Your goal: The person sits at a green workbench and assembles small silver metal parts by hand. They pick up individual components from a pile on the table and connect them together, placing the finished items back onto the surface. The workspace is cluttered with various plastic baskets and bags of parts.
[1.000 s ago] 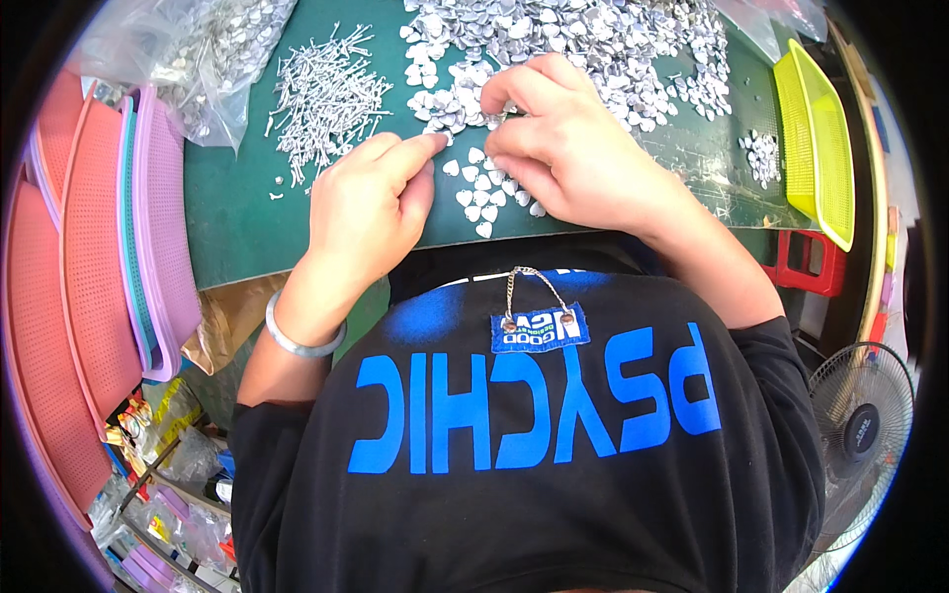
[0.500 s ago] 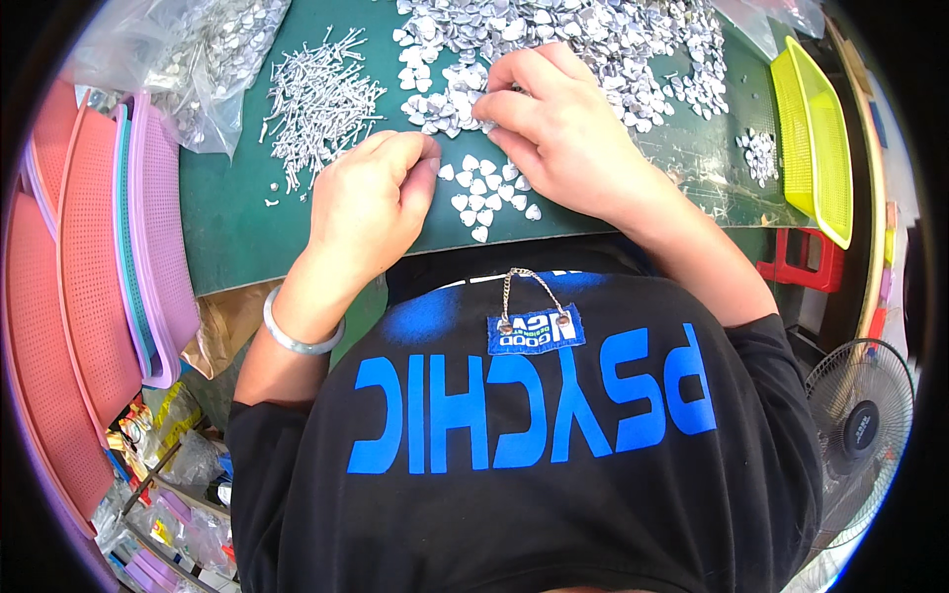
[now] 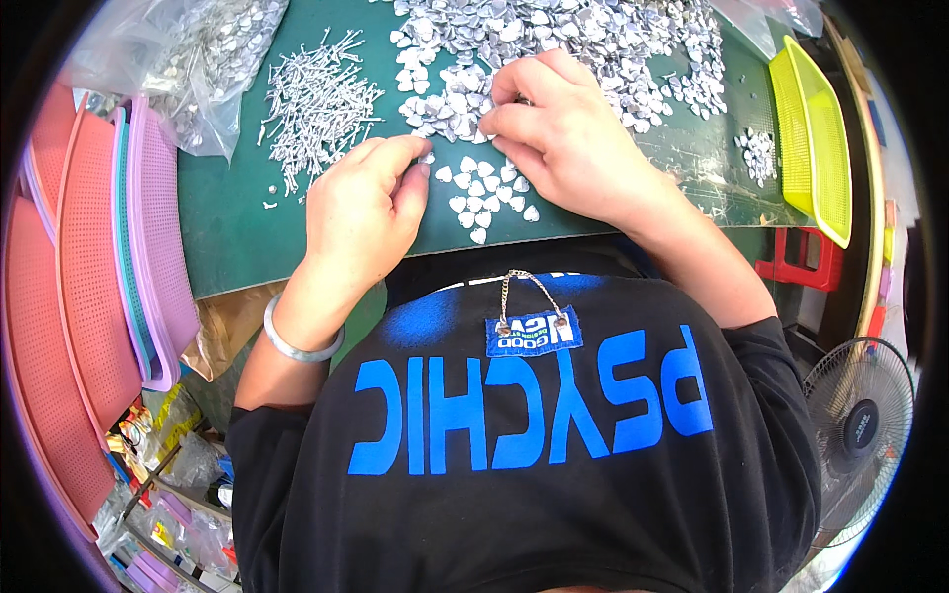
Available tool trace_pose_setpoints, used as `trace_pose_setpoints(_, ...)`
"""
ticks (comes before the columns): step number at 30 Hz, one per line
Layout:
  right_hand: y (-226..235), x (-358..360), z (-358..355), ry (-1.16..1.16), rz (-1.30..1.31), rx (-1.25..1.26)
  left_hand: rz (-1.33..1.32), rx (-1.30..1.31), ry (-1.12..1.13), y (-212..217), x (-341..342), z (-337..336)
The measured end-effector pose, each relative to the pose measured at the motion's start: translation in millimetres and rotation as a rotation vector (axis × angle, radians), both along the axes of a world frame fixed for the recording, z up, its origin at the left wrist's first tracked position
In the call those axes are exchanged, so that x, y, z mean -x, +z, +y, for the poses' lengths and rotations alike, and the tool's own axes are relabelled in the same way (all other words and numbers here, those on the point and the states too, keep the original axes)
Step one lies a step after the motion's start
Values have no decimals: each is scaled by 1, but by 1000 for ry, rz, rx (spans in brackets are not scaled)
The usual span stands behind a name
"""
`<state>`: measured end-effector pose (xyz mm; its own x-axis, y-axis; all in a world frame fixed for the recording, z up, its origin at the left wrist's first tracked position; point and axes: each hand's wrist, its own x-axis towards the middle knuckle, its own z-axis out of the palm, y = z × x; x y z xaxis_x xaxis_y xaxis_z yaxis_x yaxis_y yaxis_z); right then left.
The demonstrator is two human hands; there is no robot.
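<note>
My left hand [image 3: 364,205] is closed in a pinch above the green table [image 3: 232,232], with a small silvery piece [image 3: 427,157] showing between thumb and forefinger. Its exact shape is too small to tell. Curled at the near edge of a small heap of silver heart-shaped pieces [image 3: 450,111], my right hand [image 3: 573,138] has thumb and fingers drawn together. Whatever lies between those fingertips is hidden. Between my hands and the table's near edge, several loose hearts [image 3: 476,204] lie spread out. A pile of small silver pins [image 3: 314,109] sits beyond my left hand.
A large heap of hearts [image 3: 633,49] covers the table's far side. At far left is a clear plastic bag [image 3: 213,74] of pieces above stacked pink and purple baskets [image 3: 158,237]. Right: a yellow-green basket [image 3: 816,148], a small cluster of pieces [image 3: 757,156], and a fan [image 3: 860,425].
My left hand has shifted slightly left, and the small piece at its fingertips now shows. My right hand has moved a little to the right, still at the small heap.
</note>
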<state>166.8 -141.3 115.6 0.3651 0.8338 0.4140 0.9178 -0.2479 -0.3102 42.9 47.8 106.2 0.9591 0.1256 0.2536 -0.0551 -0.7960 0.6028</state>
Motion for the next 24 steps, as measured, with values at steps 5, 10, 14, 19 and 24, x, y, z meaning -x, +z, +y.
trace_pose_setpoints(5,2,4,-3,39,-13,51,12,26,-76,-1,2,2)
trace_pose_setpoints(10,2,4,-4,26,54,22,-44,24,-96,0,-3,0)
trace_pose_setpoints(14,5,7,-6,42,39,52,-34,-15,-113,3,-6,-2)
trace_pose_setpoints(19,5,2,-9,-9,-13,12,-75,-32,-161,4,-10,-4)
trace_pose_setpoints(24,5,3,-10,0,-6,26,-63,-116,-194,5,-15,-6)
